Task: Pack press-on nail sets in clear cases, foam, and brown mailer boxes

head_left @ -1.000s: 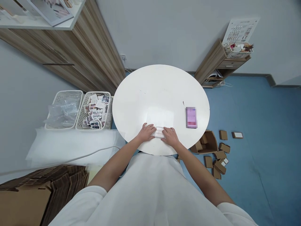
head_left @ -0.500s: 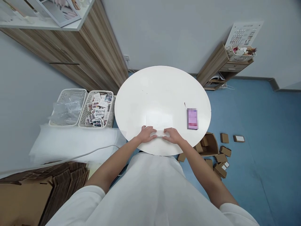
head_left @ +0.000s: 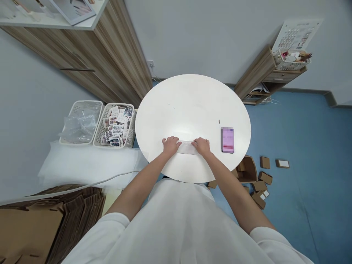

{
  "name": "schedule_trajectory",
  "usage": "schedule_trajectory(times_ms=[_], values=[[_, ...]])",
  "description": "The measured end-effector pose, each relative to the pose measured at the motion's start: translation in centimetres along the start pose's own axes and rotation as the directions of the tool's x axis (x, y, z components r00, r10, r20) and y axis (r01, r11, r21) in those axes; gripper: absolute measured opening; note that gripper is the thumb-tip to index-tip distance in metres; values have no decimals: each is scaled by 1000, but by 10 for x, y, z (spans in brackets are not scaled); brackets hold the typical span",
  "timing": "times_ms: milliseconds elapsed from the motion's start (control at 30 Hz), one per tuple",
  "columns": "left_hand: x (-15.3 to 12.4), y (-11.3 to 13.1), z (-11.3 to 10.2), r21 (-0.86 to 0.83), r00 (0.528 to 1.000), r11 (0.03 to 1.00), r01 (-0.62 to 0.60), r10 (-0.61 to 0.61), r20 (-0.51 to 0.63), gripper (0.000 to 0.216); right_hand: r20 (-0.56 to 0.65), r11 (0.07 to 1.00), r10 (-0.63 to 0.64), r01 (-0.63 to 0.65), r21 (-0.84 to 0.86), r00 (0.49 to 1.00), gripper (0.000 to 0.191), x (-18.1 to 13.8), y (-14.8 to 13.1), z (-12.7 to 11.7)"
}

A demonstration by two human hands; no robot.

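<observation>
A folded or rolled translucent white sheet (head_left: 188,148) lies on the round white table (head_left: 192,99), close to its near side. My left hand (head_left: 171,145) has its fingers curled at the sheet's left end, with the thumb against it. At the right end, my right hand (head_left: 202,145) grips in the same way, thumb pointing inward. The middle of the sheet shows between the two thumbs. What lies inside the folds, if anything, cannot be made out.
A phone (head_left: 227,140) with a blurred screen rests right of my hands. Two white baskets stand at left, one with plastic bags (head_left: 82,123), one with nail-tip cards (head_left: 117,130). Translucent sheets (head_left: 88,161) lie below them. Small brown boxes (head_left: 265,178) are scattered on the floor at right.
Both hands have moved away from my body, carrying the near edge of the sheet forward. The flat part seen beyond the hands before is now mostly taken up. The view has shifted slightly.
</observation>
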State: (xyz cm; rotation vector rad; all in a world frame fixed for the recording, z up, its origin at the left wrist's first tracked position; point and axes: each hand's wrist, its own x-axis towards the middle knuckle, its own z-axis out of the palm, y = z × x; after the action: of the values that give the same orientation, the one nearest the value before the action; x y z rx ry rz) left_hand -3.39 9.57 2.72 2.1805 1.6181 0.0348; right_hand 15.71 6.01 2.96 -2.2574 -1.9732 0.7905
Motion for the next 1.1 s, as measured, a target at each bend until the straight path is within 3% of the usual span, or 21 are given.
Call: schedule_trajectory(times_ms=[200, 300, 367, 467, 533, 667, 733, 800, 933, 1033, 1100], values=[[-5, -14, -2, 48, 989, 999, 21, -14, -146, 28, -183, 998, 36, -28, 50, 982, 32, -2, 4, 10], [-16, -11, -7, 71, 975, 992, -105, 117, -191, 33, -263, 976, 116, -61, 209, 958, 37, -14, 12, 8], [-25, -5, -6, 92, 953, 964, -250, 262, -152, 35, -285, 930, 205, -95, 355, 936, 41, -28, 17, 9], [-38, 8, 3, 124, 896, 893, -432, 440, -48, 38, -259, 812, 302, -105, 575, 917, 49, -57, 23, 18], [-44, 14, 12, 141, 867, 857, -496, 498, 18, 42, -205, 702, 390, -146, 697, 898, 56, -77, 21, 29], [-47, 17, 26, 148, 858, 846, -512, 497, 128, 54, 103, 359, 492, -309, 881, 865, 62, -99, 6, 51], [-45, 15, 29, 132, 856, 849, -512, 490, 167, 59, 167, 256, 495, -327, 910, 852, 64, -97, -2, 55], [-43, 13, 29, 114, 850, 849, -516, 491, 190, 61, 138, 254, 517, -306, 918, 845, 66, -87, -7, 55], [-42, 12, 28, 105, 849, 851, -514, 487, 207, 62, 58, 347, 558, -295, 890, 828, 69, -62, -3, 44], [-42, 12, 29, 105, 850, 852, -512, 486, 201, 63, 60, 393, 533, -310, 866, 844, 74, -46, 6, 31], [-42, 13, 30, 108, 852, 853, -511, 485, 197, 63, 103, 370, 510, -325, 870, 854, 73, -37, 12, 22]])
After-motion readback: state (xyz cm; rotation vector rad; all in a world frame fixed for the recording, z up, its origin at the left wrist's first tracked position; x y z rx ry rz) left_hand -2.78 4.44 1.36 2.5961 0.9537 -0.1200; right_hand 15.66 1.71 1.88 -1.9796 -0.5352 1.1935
